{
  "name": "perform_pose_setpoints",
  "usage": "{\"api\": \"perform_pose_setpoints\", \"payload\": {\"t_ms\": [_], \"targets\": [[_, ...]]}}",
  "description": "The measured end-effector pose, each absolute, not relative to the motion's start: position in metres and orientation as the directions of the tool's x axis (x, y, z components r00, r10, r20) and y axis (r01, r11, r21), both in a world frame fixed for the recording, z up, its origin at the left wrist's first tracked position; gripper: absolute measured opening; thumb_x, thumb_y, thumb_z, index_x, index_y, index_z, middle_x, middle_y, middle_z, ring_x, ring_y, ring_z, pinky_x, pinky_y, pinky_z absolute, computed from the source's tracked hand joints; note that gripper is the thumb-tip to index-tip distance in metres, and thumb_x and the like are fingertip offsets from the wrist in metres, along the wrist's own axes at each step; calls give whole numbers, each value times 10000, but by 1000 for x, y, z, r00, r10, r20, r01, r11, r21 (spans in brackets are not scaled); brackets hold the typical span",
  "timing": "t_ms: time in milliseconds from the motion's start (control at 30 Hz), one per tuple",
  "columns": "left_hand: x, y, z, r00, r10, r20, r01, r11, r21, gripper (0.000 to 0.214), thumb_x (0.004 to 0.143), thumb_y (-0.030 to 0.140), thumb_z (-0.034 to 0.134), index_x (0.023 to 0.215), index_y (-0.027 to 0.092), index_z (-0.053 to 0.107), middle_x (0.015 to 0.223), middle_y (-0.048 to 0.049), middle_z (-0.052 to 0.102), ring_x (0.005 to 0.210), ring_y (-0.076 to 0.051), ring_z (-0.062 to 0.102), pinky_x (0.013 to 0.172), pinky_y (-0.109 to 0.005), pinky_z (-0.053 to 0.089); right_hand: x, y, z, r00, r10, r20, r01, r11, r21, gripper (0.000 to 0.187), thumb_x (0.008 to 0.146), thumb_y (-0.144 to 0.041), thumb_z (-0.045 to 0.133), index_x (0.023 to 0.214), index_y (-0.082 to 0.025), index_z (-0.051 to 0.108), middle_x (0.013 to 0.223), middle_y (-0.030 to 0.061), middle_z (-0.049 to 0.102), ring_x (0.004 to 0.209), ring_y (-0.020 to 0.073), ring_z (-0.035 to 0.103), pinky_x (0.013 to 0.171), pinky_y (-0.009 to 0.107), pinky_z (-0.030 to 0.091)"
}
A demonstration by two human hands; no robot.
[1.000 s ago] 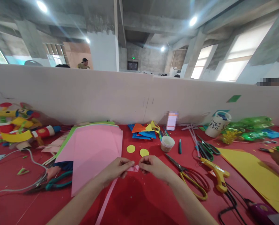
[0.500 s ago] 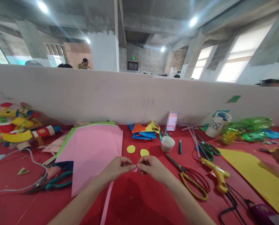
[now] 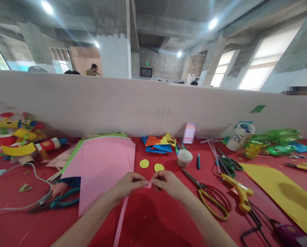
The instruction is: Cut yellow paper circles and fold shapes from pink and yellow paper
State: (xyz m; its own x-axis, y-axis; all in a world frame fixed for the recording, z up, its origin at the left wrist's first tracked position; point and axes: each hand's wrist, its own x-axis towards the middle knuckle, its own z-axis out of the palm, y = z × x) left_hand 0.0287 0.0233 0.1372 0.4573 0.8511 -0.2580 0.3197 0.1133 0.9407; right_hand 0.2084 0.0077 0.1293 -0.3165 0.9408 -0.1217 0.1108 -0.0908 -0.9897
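Both hands meet over the red table, fingertips close together. My left hand (image 3: 133, 183) pinches one end of a pink paper strip (image 3: 149, 185), and my right hand (image 3: 165, 183) pinches it from the other side. A small piece of the strip shows between the fingertips. From behind my left wrist a long pink strip (image 3: 120, 223) hangs toward the near edge; whether it joins the piece in my fingers is hidden. Just beyond the hands lie two yellow paper circles (image 3: 144, 163), the right one partly covered by my right hand.
Pink paper sheets (image 3: 104, 164) lie at left, with teal-handled pliers (image 3: 66, 199) beside them. Scissors (image 3: 207, 195), a yellow glue gun (image 3: 239, 192) and yellow sheets (image 3: 279, 192) are at right. A small white cup (image 3: 184, 158) stands ahead, before a white partition (image 3: 117, 106).
More of the pink strip shows between my fingertips, and its long part has shifted slightly right. Another person's hand at the far right has gone out of view.
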Motion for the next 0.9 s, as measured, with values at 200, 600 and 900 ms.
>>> {"api": "perform_pose_setpoints", "payload": {"t_ms": [200,600,900], "targets": [[29,25,138,453,863,-225,327,74,942,321,631,464,632,636,144,620,453,83,341,467,-80,259,471,-236,204,209,6,133,-344,931,-124,57,-111,-992,305,657,-451,645,673,-151,590,650,10,605,559,106,532,600,258,441],[30,23,134,502,838,-214,300,63,952,300,658,438,640,649,142,592,498,75,373,478,-78,279,470,-227,211,206,6,127,-309,949,-60,128,-21,-992,224,696,-379,617,665,-164,562,574,-20,540,511,106,502,543,243,408],[28,23,137,501,827,-254,282,121,952,333,675,463,620,686,131,633,487,69,385,456,-72,242,457,-238,161,208,6,131,-313,949,-42,144,4,-990,291,702,-449,622,674,-162,582,622,4,589,544,120,545,581,262,453]]}}
